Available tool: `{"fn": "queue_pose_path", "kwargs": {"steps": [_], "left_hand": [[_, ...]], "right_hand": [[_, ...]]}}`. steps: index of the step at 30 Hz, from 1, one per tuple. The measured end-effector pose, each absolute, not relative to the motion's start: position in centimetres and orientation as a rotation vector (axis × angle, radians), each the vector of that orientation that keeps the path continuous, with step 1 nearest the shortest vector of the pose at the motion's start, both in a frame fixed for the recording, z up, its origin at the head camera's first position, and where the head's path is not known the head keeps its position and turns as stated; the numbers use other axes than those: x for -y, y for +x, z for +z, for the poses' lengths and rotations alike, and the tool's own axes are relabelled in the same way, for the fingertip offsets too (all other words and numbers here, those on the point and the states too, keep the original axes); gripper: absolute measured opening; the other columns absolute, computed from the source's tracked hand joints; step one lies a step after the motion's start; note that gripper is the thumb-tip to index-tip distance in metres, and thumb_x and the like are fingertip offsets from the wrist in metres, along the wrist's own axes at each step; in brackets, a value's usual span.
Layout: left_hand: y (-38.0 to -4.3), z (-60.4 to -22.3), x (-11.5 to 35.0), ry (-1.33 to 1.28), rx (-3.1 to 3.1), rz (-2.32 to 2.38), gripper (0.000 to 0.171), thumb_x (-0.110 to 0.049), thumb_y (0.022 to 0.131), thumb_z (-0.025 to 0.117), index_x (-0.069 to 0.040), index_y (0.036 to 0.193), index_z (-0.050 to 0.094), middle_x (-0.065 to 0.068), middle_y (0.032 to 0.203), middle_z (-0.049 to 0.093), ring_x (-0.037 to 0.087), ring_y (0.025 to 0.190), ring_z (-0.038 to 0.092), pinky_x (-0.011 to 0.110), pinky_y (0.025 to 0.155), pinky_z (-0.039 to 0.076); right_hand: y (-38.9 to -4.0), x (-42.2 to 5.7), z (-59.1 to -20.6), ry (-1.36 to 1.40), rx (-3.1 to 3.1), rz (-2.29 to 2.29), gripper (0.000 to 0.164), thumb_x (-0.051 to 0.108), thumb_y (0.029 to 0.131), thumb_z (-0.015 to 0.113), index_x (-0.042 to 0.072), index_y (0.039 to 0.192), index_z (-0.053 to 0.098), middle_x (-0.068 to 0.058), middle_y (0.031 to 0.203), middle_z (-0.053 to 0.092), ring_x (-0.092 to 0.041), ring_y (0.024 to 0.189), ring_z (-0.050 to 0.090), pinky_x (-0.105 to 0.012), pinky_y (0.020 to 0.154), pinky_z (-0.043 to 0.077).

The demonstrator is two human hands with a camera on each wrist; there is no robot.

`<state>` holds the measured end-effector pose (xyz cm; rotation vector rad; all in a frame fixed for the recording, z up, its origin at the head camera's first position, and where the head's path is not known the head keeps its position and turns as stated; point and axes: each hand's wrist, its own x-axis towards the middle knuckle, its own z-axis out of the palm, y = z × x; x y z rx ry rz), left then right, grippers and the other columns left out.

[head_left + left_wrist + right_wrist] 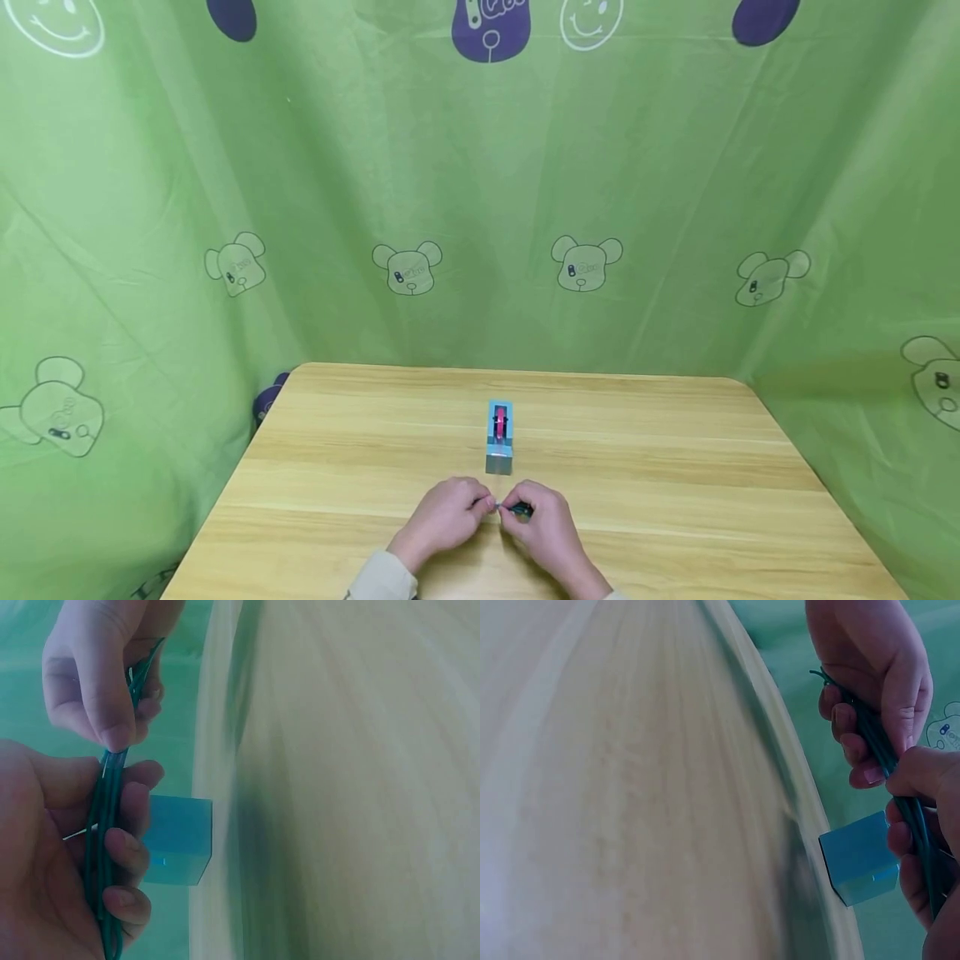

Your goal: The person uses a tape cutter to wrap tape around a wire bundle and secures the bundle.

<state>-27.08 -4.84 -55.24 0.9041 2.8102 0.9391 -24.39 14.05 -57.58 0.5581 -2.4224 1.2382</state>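
Observation:
A folded bundle of thin dark green cable point(109, 825) runs between both hands. My left hand point(450, 512) holds one half, its fingers curled along the strands. The other half is in my right hand point(543, 525), with thumb and fingers pinching close to the middle of the bundle. Where the fingertips of both hands meet, a shiny clear band point(115, 759), like tape, shows around the strands. Just beyond the hands, a light blue tape dispenser point(500, 450) with a pink core stands on the table.
The wood-grain table point(337, 433) stretches out to both sides of the hands. Behind and beside it hangs a green curtain point(495, 167) printed with bear heads. A dark purple shape point(267, 400) shows by the table's left edge.

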Motion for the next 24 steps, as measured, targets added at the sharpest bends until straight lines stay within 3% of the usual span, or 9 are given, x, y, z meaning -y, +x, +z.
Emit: {"fn": "queue_pose_path", "kwargs": {"steps": [8, 15, 24], "left_hand": [[-27.26, -55.1, 4.77, 0.791, -2.684, 1.023, 0.026, -0.028, 0.1, 0.058, -0.018, 0.079, 0.07, -0.011, 0.06, 0.05, 0.004, 0.052, 0.044, 0.023, 0.053, 0.041], [-27.14, -55.02, 4.69, 0.68, -2.619, 1.162, 0.019, -0.025, 0.096, 0.063, -0.018, 0.082, 0.073, -0.01, 0.062, 0.054, 0.005, 0.052, 0.045, 0.023, 0.052, 0.04], [-26.94, -55.04, 4.5, 0.622, -2.69, 1.161, 0.012, -0.021, 0.092, 0.068, -0.018, 0.083, 0.076, -0.013, 0.065, 0.057, 0.006, 0.055, 0.049, 0.024, 0.055, 0.042]], "right_hand": [[-24.33, -14.09, -57.74, 0.564, 2.407, 1.104, 0.028, 0.001, 0.071, 0.083, 0.024, 0.074, 0.068, 0.023, 0.077, 0.06, 0.001, 0.073, 0.06, -0.023, 0.07, 0.053], [-24.29, -14.08, -57.64, 0.627, 2.375, 0.996, 0.027, 0.001, 0.07, 0.083, 0.022, 0.076, 0.069, 0.018, 0.079, 0.063, -0.001, 0.076, 0.061, -0.025, 0.072, 0.054], [-23.99, -14.04, -57.46, 0.591, 2.445, 1.139, 0.022, 0.002, 0.076, 0.082, 0.02, 0.079, 0.071, 0.009, 0.08, 0.068, -0.003, 0.076, 0.062, -0.027, 0.071, 0.055]]}}
